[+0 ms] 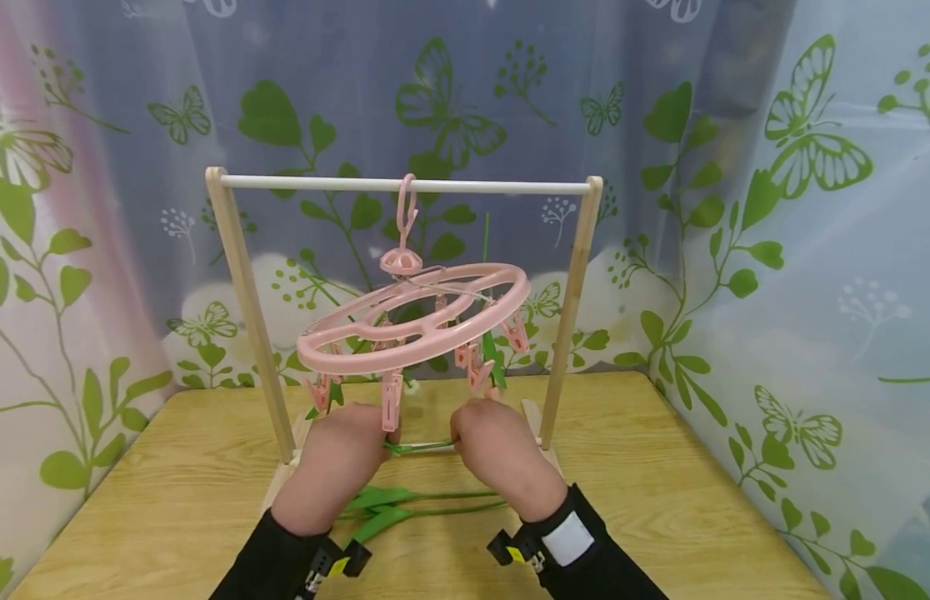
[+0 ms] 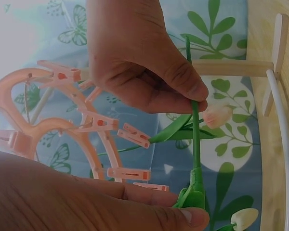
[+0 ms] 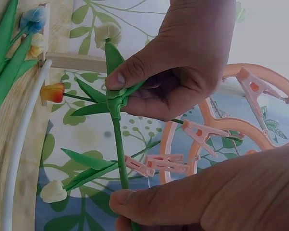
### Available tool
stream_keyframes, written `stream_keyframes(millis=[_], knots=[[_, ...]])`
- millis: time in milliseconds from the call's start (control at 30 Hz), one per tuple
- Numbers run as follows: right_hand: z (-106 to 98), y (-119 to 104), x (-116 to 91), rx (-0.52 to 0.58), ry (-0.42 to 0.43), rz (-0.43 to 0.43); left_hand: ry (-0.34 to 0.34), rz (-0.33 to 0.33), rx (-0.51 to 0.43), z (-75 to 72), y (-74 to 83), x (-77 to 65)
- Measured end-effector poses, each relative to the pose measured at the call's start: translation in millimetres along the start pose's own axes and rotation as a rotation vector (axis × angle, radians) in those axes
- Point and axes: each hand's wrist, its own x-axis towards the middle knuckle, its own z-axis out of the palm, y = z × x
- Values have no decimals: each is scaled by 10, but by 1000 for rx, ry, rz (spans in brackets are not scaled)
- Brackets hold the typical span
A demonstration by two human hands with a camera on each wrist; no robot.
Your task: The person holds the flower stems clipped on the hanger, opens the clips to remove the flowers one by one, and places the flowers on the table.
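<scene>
An artificial tulip is stretched between both hands, its green stem (image 1: pixel 427 447) lying nearly level in the head view. My left hand (image 1: pixel 348 442) pinches it at the base of its leaves (image 3: pixel 114 98); a white bloom (image 3: pixel 108 33) shows past them in the right wrist view. With thumb and fingertip, my right hand (image 1: pixel 502 450) pinches the stem nearer its bare end (image 2: pixel 188 45). Just above the hands hangs a pink clip hanger (image 1: pixel 412 354), tilted, with several clothespins (image 1: pixel 391 400). Some clips hold tulips head down, among them an orange one (image 3: pixel 53 92) and a white one (image 3: pixel 53 191).
A wooden stand with a white top bar (image 1: pixel 495 187) carries the hanger by its hook (image 1: pixel 407 212). More tulips lie on the wooden table (image 1: pixel 660 500), their leaves (image 1: pixel 378 508) in front of the stand's low white rod (image 3: pixel 20 144). A patterned curtain (image 1: pixel 735 250) surrounds the table.
</scene>
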Motion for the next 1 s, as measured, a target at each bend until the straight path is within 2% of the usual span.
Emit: stream_keyframes(millis=[233,467,733,1000], knots=[[13,12,-12,-2,-6,-2,17,16,10,36,5,-8],[23,21,3,6,-34,5,-50,-3,9,55,0,2],[7,5,-8,-7,-31,-2,-59,9,14,54,-6,9],[61,-4,2,-51,-31,2,-162,-18,-4,72,3,45]])
